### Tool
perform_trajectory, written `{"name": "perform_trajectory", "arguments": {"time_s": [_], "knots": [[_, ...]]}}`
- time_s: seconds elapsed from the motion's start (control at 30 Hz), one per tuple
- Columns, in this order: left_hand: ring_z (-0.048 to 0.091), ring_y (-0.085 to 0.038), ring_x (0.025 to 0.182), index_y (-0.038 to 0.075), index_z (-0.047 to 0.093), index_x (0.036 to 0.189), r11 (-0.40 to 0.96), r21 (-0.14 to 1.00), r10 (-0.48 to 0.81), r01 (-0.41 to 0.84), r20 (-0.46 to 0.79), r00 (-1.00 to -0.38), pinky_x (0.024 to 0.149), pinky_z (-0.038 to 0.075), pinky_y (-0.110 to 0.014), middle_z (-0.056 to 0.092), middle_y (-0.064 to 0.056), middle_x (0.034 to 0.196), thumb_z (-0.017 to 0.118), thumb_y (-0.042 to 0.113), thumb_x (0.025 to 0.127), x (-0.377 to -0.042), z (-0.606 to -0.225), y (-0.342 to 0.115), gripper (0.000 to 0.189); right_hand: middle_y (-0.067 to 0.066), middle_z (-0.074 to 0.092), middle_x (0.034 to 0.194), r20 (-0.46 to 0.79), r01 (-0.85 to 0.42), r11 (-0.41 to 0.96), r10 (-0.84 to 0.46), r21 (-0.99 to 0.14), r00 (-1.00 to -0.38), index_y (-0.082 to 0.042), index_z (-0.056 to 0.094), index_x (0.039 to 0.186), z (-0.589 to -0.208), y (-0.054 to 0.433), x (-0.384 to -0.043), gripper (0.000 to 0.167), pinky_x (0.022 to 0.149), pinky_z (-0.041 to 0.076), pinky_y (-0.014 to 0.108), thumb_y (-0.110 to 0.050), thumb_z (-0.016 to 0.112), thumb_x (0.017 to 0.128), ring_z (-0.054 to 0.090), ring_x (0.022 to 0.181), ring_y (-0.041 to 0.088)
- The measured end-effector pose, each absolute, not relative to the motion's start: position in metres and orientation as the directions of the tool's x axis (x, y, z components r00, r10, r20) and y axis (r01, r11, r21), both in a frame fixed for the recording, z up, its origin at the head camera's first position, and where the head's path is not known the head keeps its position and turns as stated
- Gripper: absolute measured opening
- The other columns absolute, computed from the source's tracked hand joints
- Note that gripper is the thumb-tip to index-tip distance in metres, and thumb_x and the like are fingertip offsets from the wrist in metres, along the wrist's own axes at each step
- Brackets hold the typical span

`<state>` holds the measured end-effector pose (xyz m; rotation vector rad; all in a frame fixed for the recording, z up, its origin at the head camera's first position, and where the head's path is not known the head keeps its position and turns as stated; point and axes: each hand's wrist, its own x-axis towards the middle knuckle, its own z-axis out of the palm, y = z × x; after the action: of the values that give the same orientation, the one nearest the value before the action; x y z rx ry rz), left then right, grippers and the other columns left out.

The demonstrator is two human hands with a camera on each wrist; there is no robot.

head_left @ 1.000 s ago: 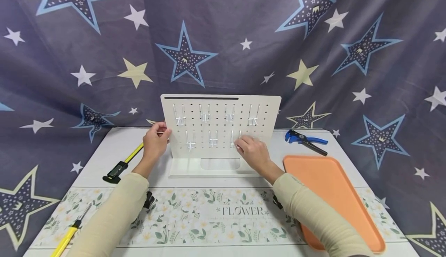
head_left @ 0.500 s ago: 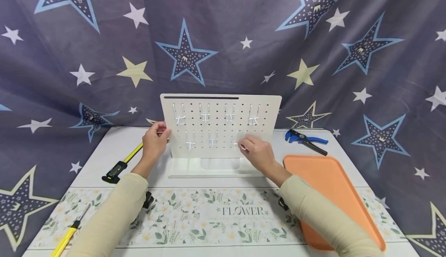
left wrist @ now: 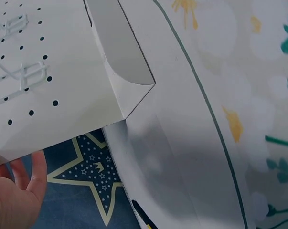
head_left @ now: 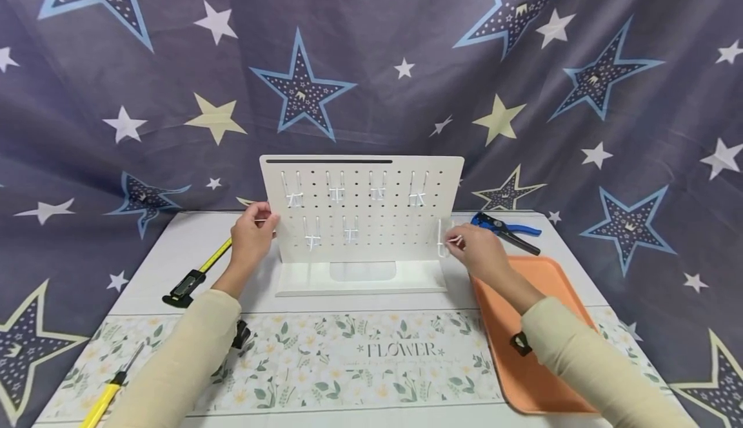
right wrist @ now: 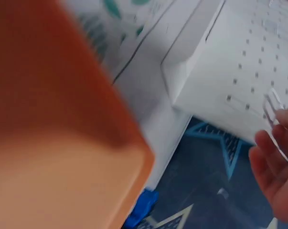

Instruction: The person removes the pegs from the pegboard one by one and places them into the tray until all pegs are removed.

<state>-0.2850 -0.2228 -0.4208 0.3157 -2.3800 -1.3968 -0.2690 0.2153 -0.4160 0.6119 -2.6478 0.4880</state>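
Right hand (head_left: 478,247) pinches a hook (head_left: 440,238) at the right edge of the white board (head_left: 366,215) (touching or not, can't tell), left hand (head_left: 251,234) grips the left edge; a loose pinch could drop the hook near the tray (head_left: 505,325), a snag could tip the board.

the floral strip (head_left: 313,367) bears the word "flower" (head_left: 401,349) above an illegible line (head_left: 400,362).

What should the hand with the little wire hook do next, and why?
Maybe lower the wire hook into the orange tray. The right hand pinches the hook near the right edge of the white pegboard, seemingly out of its holes, and the tray lies close by. The left hand holds the other edge.
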Motion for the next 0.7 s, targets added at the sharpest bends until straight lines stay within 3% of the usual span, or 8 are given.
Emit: {"name": "perform_trajectory", "arguments": {"time_s": [0.1,0.3,0.47,0.7], "knots": [[0.064,-0.021,0.098,0.004,0.061,0.122,0.486,0.874,-0.364,-0.005,0.197,-0.910,0.064,0.058,-0.006,0.067,-0.016,0.115,0.060,0.017,0.102,-0.285,-0.421,-0.224,0.024,0.001,0.075,0.087,0.293,-0.415,0.861,-0.332,-0.295,-0.897,-0.013,0.074,0.093,-0.417,0.236,-0.272,0.004,0.068,0.064,0.034,-0.017,0.073,0.092,0.072,0.076,0.015],[0.063,-0.017,0.092,0.004,0.061,0.121,0.483,0.875,-0.350,0.015,0.209,-0.913,0.062,0.057,-0.006,0.068,-0.017,0.114,0.061,0.017,0.101,-0.286,-0.423,-0.225,0.024,-0.006,0.074,0.081,0.124,-0.398,0.871,-0.378,-0.290,-0.918,-0.018,0.073,0.090,-0.431,0.280,-0.277,0.005,0.064,0.059,0.029,-0.018,0.071,0.094,0.068,0.073,0.009],[0.064,-0.019,0.094,0.004,0.061,0.120,0.501,0.866,-0.348,0.008,0.209,-0.914,0.063,0.057,-0.005,0.067,-0.017,0.114,0.061,0.016,0.101,-0.280,-0.424,-0.229,0.022,-0.010,0.073,0.076,0.074,-0.408,0.874,-0.403,-0.264,-0.912,-0.020,0.073,0.085,-0.452,0.296,-0.280,0.008,0.061,0.058,0.028,-0.019,0.072,0.093,0.067,0.072,0.007],[0.061,-0.012,0.088,0.003,0.061,0.120,0.492,0.870,-0.334,0.027,0.217,-0.917,0.064,0.060,-0.010,0.067,-0.017,0.113,0.061,0.016,0.101,-0.282,-0.420,-0.227,0.023,-0.011,0.069,0.071,0.045,-0.387,0.888,-0.388,-0.250,-0.920,-0.021,0.069,0.079,-0.456,0.303,-0.284,0.014,0.062,0.056,0.028,-0.019,0.072,0.093,0.063,0.068,0.005]]}}
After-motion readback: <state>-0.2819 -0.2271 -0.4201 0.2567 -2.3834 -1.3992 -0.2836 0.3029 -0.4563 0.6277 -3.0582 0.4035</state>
